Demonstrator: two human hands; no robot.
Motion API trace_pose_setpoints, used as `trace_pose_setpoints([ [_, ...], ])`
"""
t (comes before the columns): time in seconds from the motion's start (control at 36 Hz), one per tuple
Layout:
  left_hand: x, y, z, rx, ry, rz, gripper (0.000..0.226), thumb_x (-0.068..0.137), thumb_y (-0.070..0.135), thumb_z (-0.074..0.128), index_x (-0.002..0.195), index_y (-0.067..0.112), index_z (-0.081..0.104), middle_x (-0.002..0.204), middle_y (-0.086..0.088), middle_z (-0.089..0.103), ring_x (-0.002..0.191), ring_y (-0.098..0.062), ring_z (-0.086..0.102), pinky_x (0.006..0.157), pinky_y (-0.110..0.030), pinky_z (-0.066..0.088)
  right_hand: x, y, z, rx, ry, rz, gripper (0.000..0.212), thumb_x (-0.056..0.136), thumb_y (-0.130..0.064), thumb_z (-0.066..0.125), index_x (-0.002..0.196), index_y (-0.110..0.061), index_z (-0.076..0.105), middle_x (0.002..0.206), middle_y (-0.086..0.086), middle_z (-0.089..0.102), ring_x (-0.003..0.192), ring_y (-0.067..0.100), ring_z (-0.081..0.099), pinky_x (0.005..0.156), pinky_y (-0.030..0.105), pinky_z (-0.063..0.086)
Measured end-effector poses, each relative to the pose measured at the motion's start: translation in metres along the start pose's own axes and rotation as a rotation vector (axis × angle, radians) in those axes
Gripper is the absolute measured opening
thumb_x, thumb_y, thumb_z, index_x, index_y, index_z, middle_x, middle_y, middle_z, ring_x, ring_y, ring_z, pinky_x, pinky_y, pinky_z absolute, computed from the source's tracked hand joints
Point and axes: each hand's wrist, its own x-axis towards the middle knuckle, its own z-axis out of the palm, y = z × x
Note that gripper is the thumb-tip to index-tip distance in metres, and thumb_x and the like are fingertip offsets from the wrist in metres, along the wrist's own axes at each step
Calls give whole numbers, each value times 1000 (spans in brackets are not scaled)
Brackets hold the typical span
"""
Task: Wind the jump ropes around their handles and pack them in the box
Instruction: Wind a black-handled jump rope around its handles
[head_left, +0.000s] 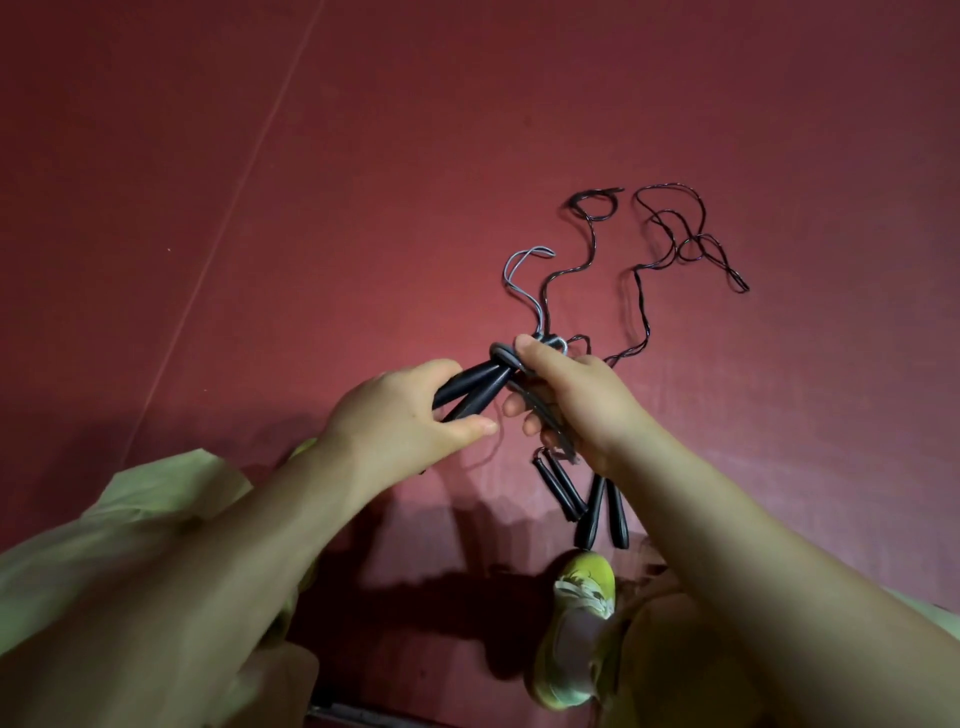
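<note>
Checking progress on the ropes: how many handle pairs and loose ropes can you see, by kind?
Black handle pairs held in hands: 1
Black handle pairs on the red floor: 2
Grey ropes: 1
Dark ropes: 2
Total: 6

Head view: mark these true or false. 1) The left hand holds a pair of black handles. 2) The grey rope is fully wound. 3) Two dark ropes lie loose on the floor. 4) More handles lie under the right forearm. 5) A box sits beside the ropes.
1) True: the left hand grips the black handles.
2) False: a loop of grey rope trails free on the red floor.
3) True: the dark ropes lie unwound.
4) True: the spare handles lie by the right hand and its forearm.
5) False: no box is in view.
</note>
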Motion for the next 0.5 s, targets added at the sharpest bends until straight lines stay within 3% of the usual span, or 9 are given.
trace_pose_setpoints([
  [0.08,2,-2,1,-115,-112,-31,48,60,64,67,84,26,52,70,3,57,66,-20,56,65,-37,46,-2,-2,0,-47,-5,-41,35,97,-37,51,78,-11,64,58,1,61,43,11,48,38,18,32],
  [0.17,2,1,1,-458,-335,-119,50,53,61,64,85,24,57,76,1,63,70,-15,55,65,-31,43,-1,-1,1,-70,17,-85,37,97,-31,48,68,-10,61,52,1,57,42,12,46,42,20,31],
  [0.22,-1,7,-2,-740,-523,-170,46,63,50,64,94,16,59,86,-10,70,76,-20,62,64,-25,48,2,0,1,10,34,-95,36,96,-27,45,66,-11,57,49,0,52,43,13,44,47,24,30],
  [0.31,-5,11,-6,-1014,-737,-198,49,76,52,43,99,13,62,85,-11,72,72,-24,67,70,-33,54,6,-1,0,270,29,-76,24,87,-31,45,84,-10,58,48,-6,49,44,10,40,47,24,31],
  [0.36,-7,13,-4,-1130,-791,-222,60,75,60,37,97,12,65,76,-7,68,62,-20,64,67,-34,54,7,-3,-2,385,0,-86,33,75,-35,42,92,-10,56,51,-5,50,45,11,37,46,24,31],
  [0.42,-8,15,-1,-1229,-812,-268,68,72,67,36,94,9,67,69,-6,61,53,-18,58,61,-33,53,9,-2,-3,352,-23,-109,35,67,-37,39,85,-11,56,54,1,43,44,13,35,48,26,29],
  [0.5,-8,16,0,-1249,-864,-277,79,74,79,35,94,9,65,65,-2,52,50,-15,50,58,-30,48,9,0,-3,242,-44,-105,29,77,-38,38,80,-13,52,52,-1,38,47,14,31,49,27,23],
])
